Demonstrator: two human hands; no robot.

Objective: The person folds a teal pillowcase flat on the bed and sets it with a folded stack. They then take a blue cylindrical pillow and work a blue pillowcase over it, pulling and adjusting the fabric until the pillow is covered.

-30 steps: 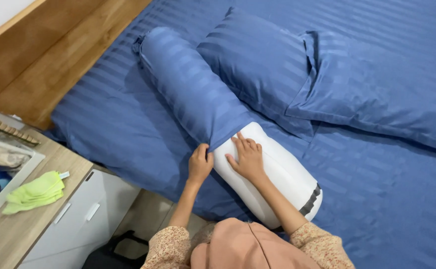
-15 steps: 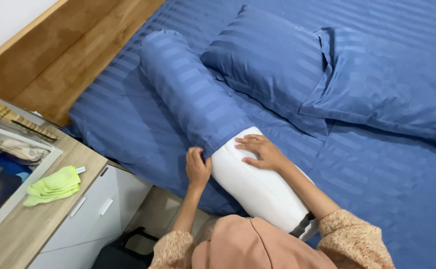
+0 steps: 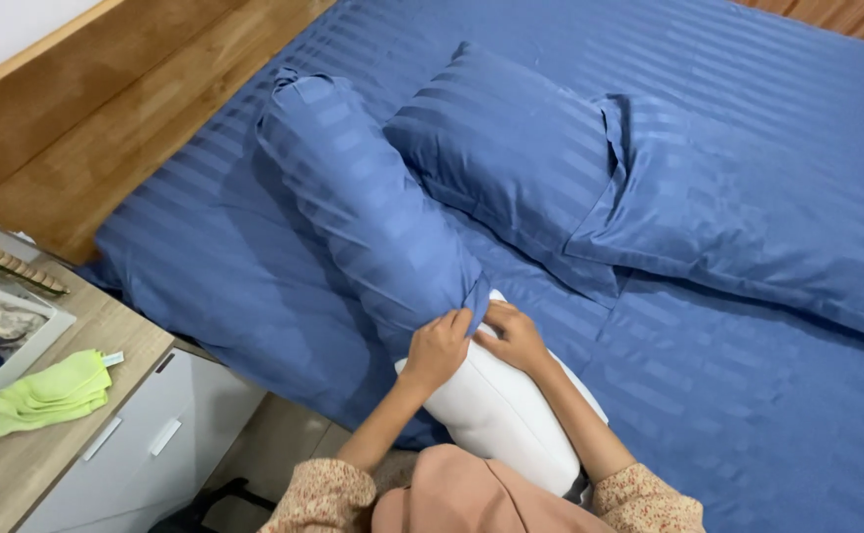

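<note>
Both hands are meeting at the lower centre of the frame: the left hand and right hand are pinching the blue cover edge, with the white bolster lying bare beneath them, reaching toward the upper left.

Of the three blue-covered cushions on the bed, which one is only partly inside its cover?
The long bolster: its bare white end sticks out where both hands grip the cover; the two flat pillows are fully covered.
</note>
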